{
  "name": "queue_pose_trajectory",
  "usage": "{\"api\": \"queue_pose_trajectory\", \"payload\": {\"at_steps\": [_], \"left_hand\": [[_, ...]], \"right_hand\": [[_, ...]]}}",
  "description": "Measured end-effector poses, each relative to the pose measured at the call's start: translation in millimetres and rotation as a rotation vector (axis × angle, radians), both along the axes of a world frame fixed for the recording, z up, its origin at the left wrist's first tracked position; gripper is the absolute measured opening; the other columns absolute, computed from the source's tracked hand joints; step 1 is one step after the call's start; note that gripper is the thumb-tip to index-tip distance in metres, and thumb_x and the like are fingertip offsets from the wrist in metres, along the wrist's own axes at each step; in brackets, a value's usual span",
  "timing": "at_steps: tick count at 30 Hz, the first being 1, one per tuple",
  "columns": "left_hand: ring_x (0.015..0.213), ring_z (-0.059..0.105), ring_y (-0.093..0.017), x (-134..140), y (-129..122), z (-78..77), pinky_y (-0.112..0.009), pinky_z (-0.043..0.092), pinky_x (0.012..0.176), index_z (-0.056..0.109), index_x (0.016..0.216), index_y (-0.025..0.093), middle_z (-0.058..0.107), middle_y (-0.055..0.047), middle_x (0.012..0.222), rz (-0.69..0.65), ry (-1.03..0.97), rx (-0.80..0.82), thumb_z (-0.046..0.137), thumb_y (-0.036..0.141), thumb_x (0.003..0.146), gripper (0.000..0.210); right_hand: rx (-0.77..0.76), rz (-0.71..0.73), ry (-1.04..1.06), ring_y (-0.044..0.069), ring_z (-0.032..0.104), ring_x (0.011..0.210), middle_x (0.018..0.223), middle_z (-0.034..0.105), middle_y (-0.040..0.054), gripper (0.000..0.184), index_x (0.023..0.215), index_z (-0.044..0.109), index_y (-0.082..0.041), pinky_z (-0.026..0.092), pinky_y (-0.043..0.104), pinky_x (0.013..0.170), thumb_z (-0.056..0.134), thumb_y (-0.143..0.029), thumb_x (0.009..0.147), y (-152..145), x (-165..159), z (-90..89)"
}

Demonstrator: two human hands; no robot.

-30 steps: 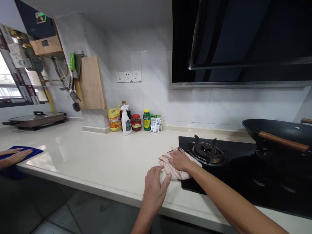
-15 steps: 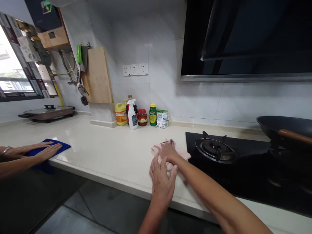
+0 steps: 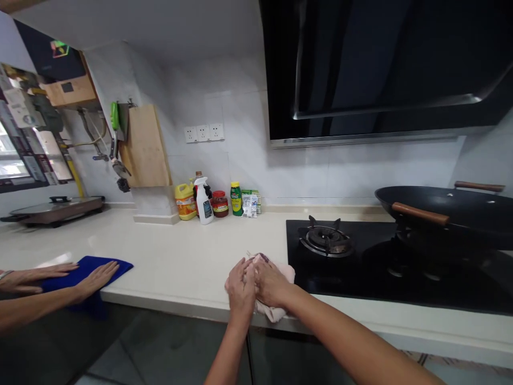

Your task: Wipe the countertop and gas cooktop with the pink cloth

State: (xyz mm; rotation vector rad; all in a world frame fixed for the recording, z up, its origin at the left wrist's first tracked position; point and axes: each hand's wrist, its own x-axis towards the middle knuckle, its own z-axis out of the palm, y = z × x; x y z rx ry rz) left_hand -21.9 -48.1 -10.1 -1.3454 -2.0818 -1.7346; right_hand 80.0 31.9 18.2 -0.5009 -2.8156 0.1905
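Note:
A crumpled pink cloth (image 3: 273, 313) lies on the pale countertop, left of the gas hob, with one fold at the front edge. My right hand (image 3: 271, 282) is closed on the cloth, fingers bunched in its folds. Right beside it, my left hand (image 3: 241, 289) curls its fingers over the cloth's left part, pressing down. The two hands touch each other. Parts of the cloth are hidden under them.
Another person's hands (image 3: 96, 279) lie flat on a blue cloth (image 3: 88, 264) at left. Along the wall stand a spray bottle (image 3: 204, 206), a yellow jug (image 3: 185, 202), a red-lidded jar (image 3: 220, 204) and a green bottle (image 3: 236, 200). A burner (image 3: 325, 239) and wok (image 3: 473, 208) are right.
Both my hands and the pink cloth have come toward the counter's front edge. My left hand, spread beside the cloth before, now curls on it. The view has turned to the right.

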Motion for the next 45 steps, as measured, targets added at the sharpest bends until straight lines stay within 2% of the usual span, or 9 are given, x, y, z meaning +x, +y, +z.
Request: {"api": "queue_pose_trajectory", "payload": {"at_steps": [4,8,15,19,26,31,36,41,45], "left_hand": [[0.126,0.062,-0.03,1,0,5.0,-0.051,0.044,0.112,0.075,0.11,0.022,0.073,-0.012,0.128,0.05,-0.065,-0.115,0.043,0.056,0.095,0.05],[0.113,0.068,-0.031,11,-1,13.1,-0.054,0.041,0.109,0.076,0.105,0.021,0.078,-0.011,0.112,-0.03,0.051,-0.231,0.042,0.057,0.093,0.051],[0.118,0.064,-0.029,21,-2,20.3,-0.05,0.035,0.109,0.077,0.104,0.026,0.077,-0.007,0.116,-0.032,0.187,-0.397,0.045,0.051,0.095,0.042],[0.122,0.061,-0.029,24,-2,21.2,-0.05,0.033,0.11,0.077,0.106,0.027,0.077,-0.005,0.119,-0.051,0.246,-0.454,0.047,0.05,0.096,0.039],[0.121,0.061,-0.029,26,-1,22.8,-0.049,0.034,0.108,0.077,0.106,0.026,0.077,-0.005,0.118,-0.042,0.315,-0.488,0.047,0.046,0.096,0.037],[0.118,0.062,-0.028,24,-1,19.3,-0.048,0.035,0.106,0.076,0.107,0.025,0.077,-0.007,0.118,-0.033,0.364,-0.467,0.048,0.044,0.097,0.036],[0.121,0.061,-0.029,18,2,14.3,-0.049,0.035,0.106,0.076,0.108,0.026,0.076,-0.006,0.12,-0.048,0.36,-0.469,0.047,0.046,0.096,0.037],[0.121,0.061,-0.03,16,4,15.0,-0.048,0.037,0.106,0.077,0.107,0.027,0.076,-0.006,0.119,-0.049,0.376,-0.479,0.047,0.049,0.095,0.038],[0.121,0.061,-0.03,18,5,17.0,-0.047,0.04,0.104,0.077,0.106,0.029,0.076,-0.005,0.119,-0.046,0.397,-0.503,0.048,0.049,0.094,0.037]], "right_hand": [[0.011,-0.011,0.03,0.027,0.051,0.126,0.13,0.06,0.0107,0.032,0.123,0.065,-0.023,0.038,0.045,0.112,0.047,-0.032,0.098,-15,58,-1.8],[0.026,-0.055,0.149,0.024,0.051,0.117,0.125,0.06,0.0064,0.028,0.117,0.065,-0.028,0.042,0.04,0.103,0.054,-0.023,0.091,-17,114,-12.9],[0.043,-0.467,0.156,0.026,0.054,0.115,0.122,0.062,0.0119,0.031,0.116,0.065,-0.019,0.04,0.04,0.103,0.043,-0.022,0.094,43,203,-21.1],[0.04,-0.612,0.077,0.027,0.055,0.118,0.121,0.064,0.0153,0.035,0.118,0.066,-0.015,0.038,0.039,0.104,0.041,-0.024,0.095,83,219,-15.7],[-0.007,-0.795,0.036,0.032,0.057,0.118,0.123,0.066,0.0166,0.039,0.125,0.061,-0.017,0.039,0.045,0.101,0.041,-0.023,0.092,127,208,-0.7],[-0.013,-0.707,0.049,0.031,0.055,0.125,0.132,0.063,0.0164,0.04,0.126,0.061,-0.017,0.039,0.045,0.104,0.038,-0.03,0.097,104,220,-3.2],[-0.012,-0.605,0.086,0.025,0.056,0.124,0.133,0.064,0.0112,0.037,0.12,0.064,-0.021,0.04,0.04,0.107,0.039,-0.031,0.096,66,258,-12.1],[0.002,-0.591,0.203,0.024,0.06,0.116,0.123,0.068,0.0084,0.031,0.108,0.066,-0.024,0.045,0.039,0.101,0.039,-0.031,0.095,51,308,-19.7],[0.033,-0.689,0.234,0.024,0.063,0.113,0.119,0.07,0.0084,0.03,0.106,0.066,-0.024,0.047,0.038,0.098,0.039,-0.029,0.094,56,336,-24.0]]}}
